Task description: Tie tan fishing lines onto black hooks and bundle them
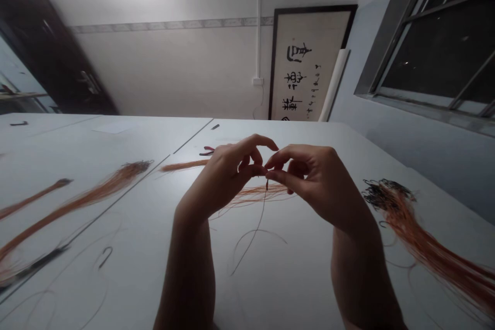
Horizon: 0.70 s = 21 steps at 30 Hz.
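Above the white table, the fingertips of my left hand [242, 160] and my right hand [305, 170] meet. A thin fishing line [256, 229] hangs from between them, with a small dark piece near its top. My right thumb and index finger pinch the line's upper end. The left thumb presses in at the same spot, its index finger arched above; whatever lies in that pinch is too small and covered to make out. Behind and below the hands lies a spread of orange lines [255, 194]. A loose fishing hook [105, 257] rests on the table to the left.
On the right is a bundle of orange lines [421, 237] with dark hooks [386, 193] at its end. More bundles [88, 193] lie at left. Pliers [208, 151] with dark red handles sit beyond my left hand. A seam crosses the white table [294, 278].
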Each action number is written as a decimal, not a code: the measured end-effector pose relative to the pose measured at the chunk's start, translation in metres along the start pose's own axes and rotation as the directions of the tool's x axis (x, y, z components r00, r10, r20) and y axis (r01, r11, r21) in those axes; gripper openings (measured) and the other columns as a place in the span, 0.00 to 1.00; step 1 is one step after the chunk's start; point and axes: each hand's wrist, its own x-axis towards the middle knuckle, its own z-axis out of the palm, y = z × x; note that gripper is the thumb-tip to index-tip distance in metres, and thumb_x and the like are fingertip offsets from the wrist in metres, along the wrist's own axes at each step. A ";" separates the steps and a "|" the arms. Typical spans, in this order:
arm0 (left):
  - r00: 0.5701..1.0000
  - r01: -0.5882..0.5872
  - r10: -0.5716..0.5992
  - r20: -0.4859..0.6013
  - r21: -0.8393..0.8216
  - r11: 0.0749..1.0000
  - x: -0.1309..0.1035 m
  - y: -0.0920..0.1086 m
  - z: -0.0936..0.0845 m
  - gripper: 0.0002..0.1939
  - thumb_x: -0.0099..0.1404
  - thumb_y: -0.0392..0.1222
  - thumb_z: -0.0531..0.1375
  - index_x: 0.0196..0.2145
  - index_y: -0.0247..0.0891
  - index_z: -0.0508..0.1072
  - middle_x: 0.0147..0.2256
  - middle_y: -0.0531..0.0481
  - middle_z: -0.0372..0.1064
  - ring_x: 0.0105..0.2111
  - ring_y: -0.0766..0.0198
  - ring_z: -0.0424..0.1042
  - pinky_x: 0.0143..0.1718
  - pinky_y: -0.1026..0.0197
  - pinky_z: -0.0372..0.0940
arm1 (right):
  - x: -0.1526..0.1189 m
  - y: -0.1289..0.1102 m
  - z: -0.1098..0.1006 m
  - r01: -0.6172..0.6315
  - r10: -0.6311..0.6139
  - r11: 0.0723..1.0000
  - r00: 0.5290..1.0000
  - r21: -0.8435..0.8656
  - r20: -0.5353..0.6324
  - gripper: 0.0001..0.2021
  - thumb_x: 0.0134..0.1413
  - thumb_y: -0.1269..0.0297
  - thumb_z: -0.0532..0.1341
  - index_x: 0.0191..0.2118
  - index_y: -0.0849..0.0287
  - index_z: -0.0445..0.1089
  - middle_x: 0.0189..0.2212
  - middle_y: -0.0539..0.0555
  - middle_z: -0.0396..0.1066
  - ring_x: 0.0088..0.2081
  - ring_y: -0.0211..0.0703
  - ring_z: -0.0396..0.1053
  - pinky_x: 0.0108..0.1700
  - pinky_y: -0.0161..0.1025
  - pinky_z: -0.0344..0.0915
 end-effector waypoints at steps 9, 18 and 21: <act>1.000 -0.030 0.029 -0.010 -0.050 0.998 0.000 0.000 0.003 0.22 0.63 0.28 0.61 0.52 0.43 0.64 0.27 0.56 0.67 0.26 0.69 0.69 0.30 0.67 0.67 | 0.010 0.012 -0.008 0.002 -0.004 1.000 0.992 0.012 0.123 0.02 0.54 0.69 0.66 0.31 0.60 0.76 0.21 0.46 0.68 0.23 0.31 0.63 0.24 0.30 0.58; 0.960 0.187 -0.082 0.268 -0.395 0.900 0.003 -0.004 0.018 0.40 0.60 0.43 0.67 0.62 0.51 0.48 0.44 0.44 0.67 0.39 0.60 0.75 0.36 0.63 0.74 | 0.012 0.020 -0.019 -0.065 0.059 0.950 0.998 0.305 0.030 0.04 0.52 0.69 0.67 0.32 0.62 0.71 0.23 0.48 0.71 0.19 0.32 0.68 0.18 0.28 0.60; 0.855 0.326 -0.113 0.506 -0.356 0.876 0.004 -0.015 0.013 0.37 0.63 0.40 0.64 0.62 0.51 0.49 0.29 0.55 0.66 0.24 0.68 0.70 0.24 0.69 0.67 | 0.020 0.039 -0.032 -0.096 0.118 0.943 0.992 0.320 -0.048 0.07 0.53 0.66 0.66 0.33 0.62 0.69 0.25 0.49 0.74 0.17 0.30 0.66 0.15 0.28 0.52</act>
